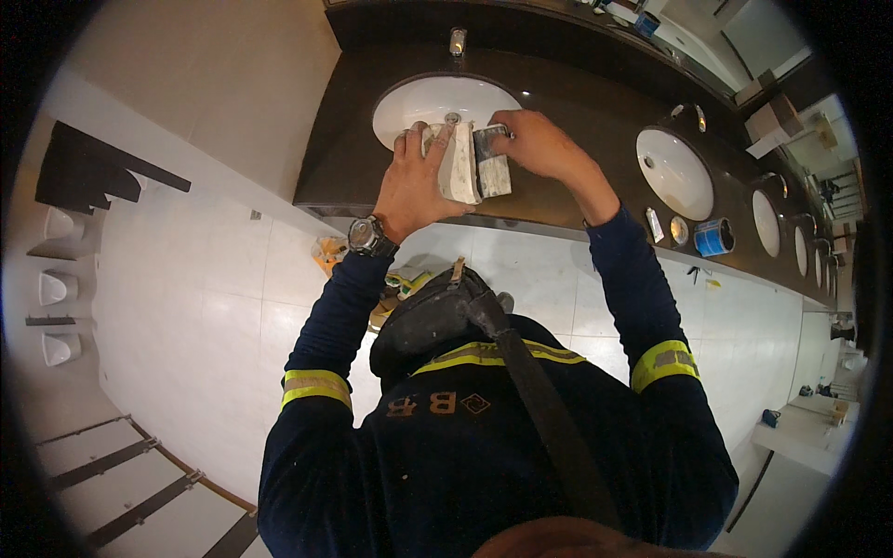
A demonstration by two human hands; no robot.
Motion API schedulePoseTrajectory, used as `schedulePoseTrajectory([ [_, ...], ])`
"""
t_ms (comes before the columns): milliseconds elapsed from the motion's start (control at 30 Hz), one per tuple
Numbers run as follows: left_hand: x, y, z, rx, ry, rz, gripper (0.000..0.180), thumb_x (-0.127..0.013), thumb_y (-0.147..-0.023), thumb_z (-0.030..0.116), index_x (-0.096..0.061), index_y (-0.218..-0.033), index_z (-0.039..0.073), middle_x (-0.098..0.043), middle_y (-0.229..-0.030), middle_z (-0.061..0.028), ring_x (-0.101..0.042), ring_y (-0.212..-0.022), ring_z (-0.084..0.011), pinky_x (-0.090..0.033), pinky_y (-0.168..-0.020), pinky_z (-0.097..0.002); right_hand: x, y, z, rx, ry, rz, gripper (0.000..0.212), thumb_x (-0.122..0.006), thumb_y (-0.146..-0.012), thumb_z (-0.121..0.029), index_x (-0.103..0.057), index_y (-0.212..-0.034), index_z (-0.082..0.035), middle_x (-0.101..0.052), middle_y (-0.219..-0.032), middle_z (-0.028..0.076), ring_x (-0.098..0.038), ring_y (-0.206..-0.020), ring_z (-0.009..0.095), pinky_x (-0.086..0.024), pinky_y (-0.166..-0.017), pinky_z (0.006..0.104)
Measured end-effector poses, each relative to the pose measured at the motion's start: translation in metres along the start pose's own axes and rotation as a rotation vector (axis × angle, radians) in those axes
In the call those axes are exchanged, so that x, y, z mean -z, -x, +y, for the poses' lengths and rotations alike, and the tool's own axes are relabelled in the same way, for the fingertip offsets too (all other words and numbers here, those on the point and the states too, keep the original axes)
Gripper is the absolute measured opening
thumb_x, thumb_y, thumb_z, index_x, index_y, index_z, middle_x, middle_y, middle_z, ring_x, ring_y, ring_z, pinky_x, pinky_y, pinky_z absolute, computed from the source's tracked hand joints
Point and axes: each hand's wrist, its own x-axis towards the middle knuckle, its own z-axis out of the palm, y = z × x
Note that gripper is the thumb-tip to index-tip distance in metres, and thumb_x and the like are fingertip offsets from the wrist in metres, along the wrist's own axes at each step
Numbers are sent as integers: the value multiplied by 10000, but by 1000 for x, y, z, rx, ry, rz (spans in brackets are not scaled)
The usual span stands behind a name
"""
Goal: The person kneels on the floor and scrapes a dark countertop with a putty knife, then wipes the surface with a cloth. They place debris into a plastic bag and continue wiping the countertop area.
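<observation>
Over the front rim of the nearest white oval sink [395, 100], my left hand [411, 181] grips a whitish, roughly rectangular piece [459, 169] with worn, smeared faces. Its thumb lies along the bottom edge and its fingers bend over the far left side. A black watch is on that wrist. Close against the piece's right side is a flat rectangular scraper-like piece [494, 167], dark grey at the top and cream below. My right hand [539, 144] pinches its upper right edge. The exact kind of either piece cannot be made out.
The dark brown counter [577, 116] runs off to the right with more oval sinks [674, 172]. Near its front edge stand a blue can [714, 237], a small round tin [680, 231] and a white tube [654, 225]. A chrome faucet [458, 41] rises behind the nearest sink.
</observation>
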Motion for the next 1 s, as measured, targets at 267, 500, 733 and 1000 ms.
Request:
schedulePoseTrajectory([
  [267, -28, 0, 10, 98, 64, 104, 1182, -894, -557, 551, -381, -1486, 30, -390, -1385, -314, -406, -1267, -488, -392, -1070, -541, -27, 14, 0, -83, -80, 45, 490, -573, -983, -272, -502, -1448, -136, -680, -1117, 259, -677, -1003, 374, -515, -885, 420],
  [500, -86, 106, 11, 224, 291, -11, 1185, -883, -574, 575, -360, -1501, 55, -361, -1434, -314, -403, -1285, -507, -381, -1088, -563, -115, 64, 51, -299, -828, -391, 589, -689, -932, -299, -488, -1416, -29, -660, -1211, 147, -659, -1054, 207, -542, -899, 366],
  [733, -127, 267, 3, 676, 441, -209, 1152, -897, -618, 470, -310, -1533, 87, -288, -1526, -295, -329, -1386, -507, -336, -1145, -535, -302, 102, 34, -328, -642, -850, 396, -628, -882, -239, -632, -1189, 11, -730, -1011, 151, -708, -906, 255, -550, -825, 371],
  [1000, -164, 472, -54, 1266, 529, 107, 1030, -830, -769, 412, -268, -1538, 22, -317, -1523, -294, -349, -1402, -446, -358, -1130, -489, -494, 54, -33, 140, 65, -719, 522, -631, -853, -247, -567, -1306, 4, -706, -938, 250, -693, -859, 407, -551, -785, 503],
])
